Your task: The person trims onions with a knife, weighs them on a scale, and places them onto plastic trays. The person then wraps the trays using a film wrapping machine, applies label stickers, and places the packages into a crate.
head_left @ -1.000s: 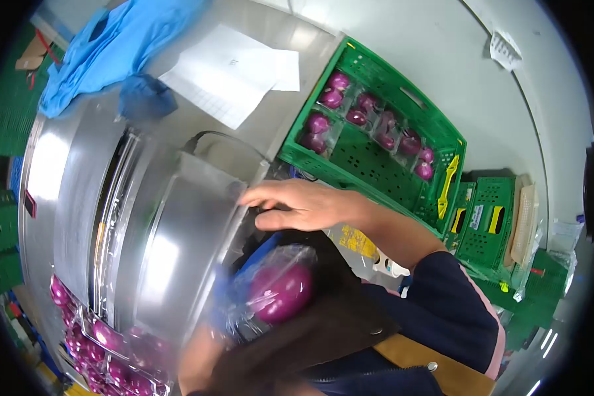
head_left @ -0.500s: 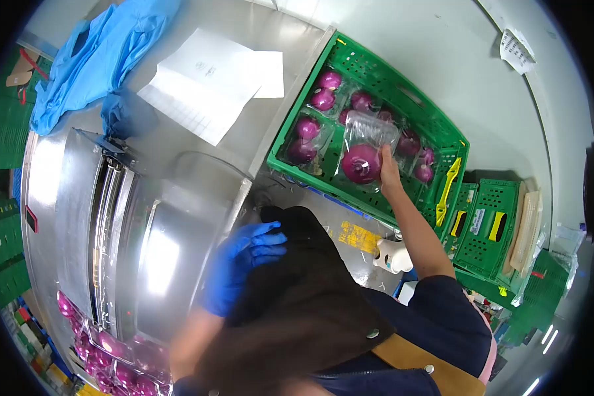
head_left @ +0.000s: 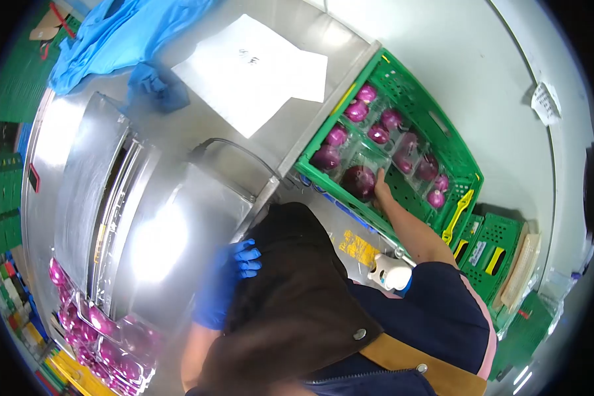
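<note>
My right hand [head_left: 381, 191], bare, reaches into a green plastic crate [head_left: 435, 122] and grips the near side of a clear-wrapped pack of red onions [head_left: 360, 182]. The thumb shows; the other fingers are hidden behind or under the pack. Around it in the crate lie several more packs of red onions [head_left: 337, 135]. My left hand [head_left: 226, 280], in a blue glove, hovers beside the dark apron [head_left: 277, 277] near the steel machine's edge. Its fingers are loosely bent and slightly apart, with nothing visible in them.
A steel machine [head_left: 178, 244] stands to the left, with more packed red onions [head_left: 105, 343] at its lower end. White papers [head_left: 251, 72] and blue plastic [head_left: 122, 39] lie on the steel table. A yellow-handled crate stack [head_left: 492, 254] and a white container [head_left: 391, 272] are at right.
My right hand has lowered the onion pack into the crate's near side, beside the other packs. My left hand has drawn back a little, its fingers more bent. The view has shifted.
</note>
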A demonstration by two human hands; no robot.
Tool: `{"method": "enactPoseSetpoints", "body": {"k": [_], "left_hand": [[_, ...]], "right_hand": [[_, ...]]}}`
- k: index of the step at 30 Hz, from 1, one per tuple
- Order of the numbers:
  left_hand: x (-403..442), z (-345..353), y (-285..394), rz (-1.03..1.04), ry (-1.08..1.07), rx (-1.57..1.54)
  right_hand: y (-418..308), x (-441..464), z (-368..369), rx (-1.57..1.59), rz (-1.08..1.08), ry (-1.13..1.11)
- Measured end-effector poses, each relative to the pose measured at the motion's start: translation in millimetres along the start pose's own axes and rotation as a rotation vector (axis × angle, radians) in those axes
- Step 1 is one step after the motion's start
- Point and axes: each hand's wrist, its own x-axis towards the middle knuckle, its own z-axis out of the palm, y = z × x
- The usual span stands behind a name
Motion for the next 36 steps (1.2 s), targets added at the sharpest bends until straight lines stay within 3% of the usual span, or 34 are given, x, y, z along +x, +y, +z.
{"method": "enactPoseSetpoints", "body": {"k": [1, 4, 6, 8, 10, 12, 14, 16, 17, 18, 22, 25, 27, 29, 32, 36], "left_hand": [[-1, 0, 1, 0.01, 0.024, 0.001], [-8, -3, 2, 0.031, 0.054, -0.03], [-11, -8, 4, 0.036, 0.002, -0.081], [-10, -19, -1, 0.067, 0.004, -0.093], [-8, -23, -3, 0.087, -0.018, -0.108], [-10, -22, -2, 0.114, -0.039, -0.123], [-4, -16, 0, 0.028, -0.097, -0.14], [2, -19, 0, -0.008, -0.068, -0.107], [5, -23, -2, 0.025, -0.105, -0.111], [3, -22, -1, 0.051, -0.107, -0.116], [-12, -42, -3, 0.255, -0.091, -0.139], [-79, -66, 1, 0.476, 0.3, -0.15], [-125, -90, -6, 0.606, 0.549, -0.134], [-165, -118, -16, 0.723, 0.78, -0.152], [-225, -158, -36, 0.854, 1.154, -0.184], [-312, -205, -25, 1.196, 1.686, -0.013]], "right_hand": [[6, 12, -7, 0.028, 0.01, -0.06], [-16, -31, 2, 0.0, -0.033, 0.098], [-12, -17, -46, -0.275, -0.148, 0.155], [-31, -51, -67, -0.205, -0.204, 0.051], [-60, -78, -58, 0.115, -0.33, 0.047], [-112, -108, -22, 0.191, -0.538, 0.03], [-182, -138, 19, 0.161, -0.488, -0.095], [-242, -132, 69, 0.018, -0.62, -0.091], [-268, -144, 111, -0.018, -0.614, -0.337], [-297, -100, 127, 0.047, -0.467, -0.505], [-355, 5, 228, -0.135, -0.418, -0.527], [-372, 50, 269, -0.483, -0.346, -0.387], [-399, 116, 251, -0.722, -0.5, -0.227], [-414, 122, 249, -0.942, -0.532, 0.072], [-404, 85, 255, -1.016, -1.514, 0.364], [-307, -110, 371, -0.666, -1.579, -0.277]]}}
